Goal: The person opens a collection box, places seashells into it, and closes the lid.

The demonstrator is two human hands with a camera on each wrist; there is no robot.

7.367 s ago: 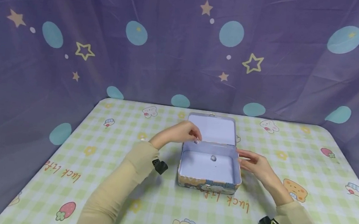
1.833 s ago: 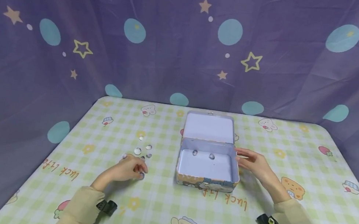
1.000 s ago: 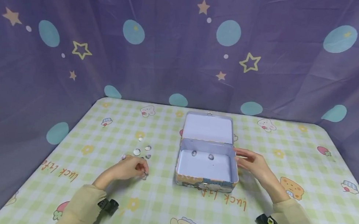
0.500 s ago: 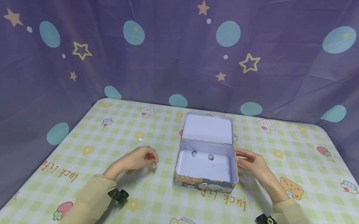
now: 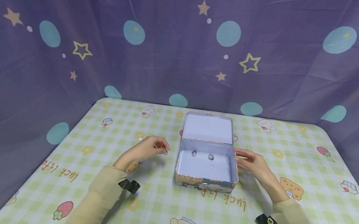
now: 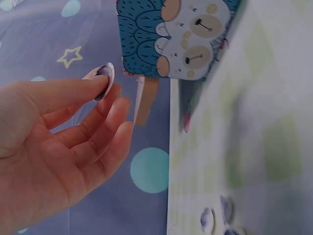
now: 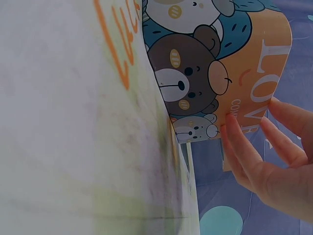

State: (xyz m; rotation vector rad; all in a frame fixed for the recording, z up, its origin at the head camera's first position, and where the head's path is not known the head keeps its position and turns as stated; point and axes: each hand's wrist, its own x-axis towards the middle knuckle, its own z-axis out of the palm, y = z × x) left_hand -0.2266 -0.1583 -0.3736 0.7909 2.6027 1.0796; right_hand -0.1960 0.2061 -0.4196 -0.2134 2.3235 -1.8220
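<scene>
My left hand (image 5: 146, 150) pinches a small seashell (image 6: 106, 82) between thumb and fingertips, a short way left of the tin box and above the cloth. The rectangular tin box (image 5: 205, 183) has cartoon bears on its outside and a pale inside; its lid (image 5: 208, 127) is folded back. Two shells (image 5: 211, 157) lie on its floor toward the back. At the box's right wall, my right hand (image 5: 256, 167) rests its extended fingertips against the printed side, as the right wrist view shows. More shells (image 6: 208, 220) lie on the cloth, mostly hidden behind my left hand in the head view.
A green-and-white checked cloth (image 5: 161, 209) with cartoon prints covers the table. Behind it hangs a purple curtain (image 5: 171, 70) with stars and blue ovals. Each wrist carries a black strapped device (image 5: 129, 185).
My left hand has lifted a shell from the group at the left and moved up and rightward toward the box. A second shell has joined the first inside since the oldest frame. My right hand stays put.
</scene>
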